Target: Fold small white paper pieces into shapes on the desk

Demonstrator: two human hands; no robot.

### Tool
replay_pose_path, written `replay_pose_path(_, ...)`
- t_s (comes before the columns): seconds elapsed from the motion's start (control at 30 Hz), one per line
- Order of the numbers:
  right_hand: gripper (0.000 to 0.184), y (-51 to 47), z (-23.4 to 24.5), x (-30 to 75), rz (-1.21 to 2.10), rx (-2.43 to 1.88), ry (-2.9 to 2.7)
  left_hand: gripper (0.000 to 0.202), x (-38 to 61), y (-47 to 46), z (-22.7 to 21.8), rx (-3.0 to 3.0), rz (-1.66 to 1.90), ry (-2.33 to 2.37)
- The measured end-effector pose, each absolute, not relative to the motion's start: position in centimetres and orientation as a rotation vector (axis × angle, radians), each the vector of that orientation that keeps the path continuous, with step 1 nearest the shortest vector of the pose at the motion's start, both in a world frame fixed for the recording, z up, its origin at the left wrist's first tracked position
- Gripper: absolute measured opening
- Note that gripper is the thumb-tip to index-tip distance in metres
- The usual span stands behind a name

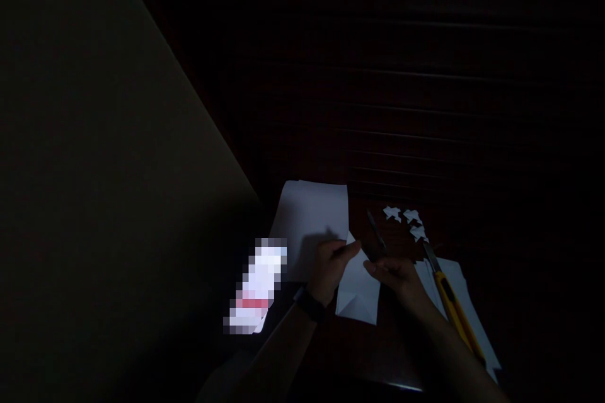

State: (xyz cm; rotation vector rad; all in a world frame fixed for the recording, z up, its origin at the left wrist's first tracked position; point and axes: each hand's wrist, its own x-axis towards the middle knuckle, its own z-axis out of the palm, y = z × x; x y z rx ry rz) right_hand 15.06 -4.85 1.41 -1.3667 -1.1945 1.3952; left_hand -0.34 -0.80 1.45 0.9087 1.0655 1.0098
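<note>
A strip of white paper [360, 289] with folded creases near its lower end is between my hands. My left hand [328, 264], with a dark band on its wrist, pinches the paper's upper left edge between thumb and fingers. On the other side, my right hand [397, 277] has its thumb and fingers closed at the upper right edge. The dim light hides part of the fingers and the paper's top end.
Larger white sheets [314, 208] lie behind my left hand. A bright pixelated screen [258, 286] is at left. A pen [377, 230], small folded paper figures [412, 216] and a yellow utility knife [456, 315] on paper sheets [472, 308] lie to the right. A wall [118, 170] rises at left.
</note>
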Motion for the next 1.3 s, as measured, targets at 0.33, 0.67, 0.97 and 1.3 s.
replay_pose_path(0.33, 0.04, -5.0, 1.2, 14.5, 1.247, -1.46, -1.333, 0.029, -0.5, -0.3, 2.1, 0.774, 1.079, 1.038)
replay_pose_path(0.67, 0.041, -5.1, 1.2, 14.1, 1.217, -1.511, -1.386, 0.027, -0.6, -0.1, 1.7, 0.665, 1.122, 1.086)
replay_pose_path(0.97, 0.038, -5.2, 1.5, 14.3, 1.364, -1.418, -1.339, 0.023, -0.7, 0.1, 1.2, 0.593, 1.141, 1.079)
replay_pose_path(1.3, 0.032, -5.3, 1.2, 14.9, 1.305, -1.412, -1.256, 0.033, -0.9, 0.0, 0.9, 0.678, 1.087, 1.04)
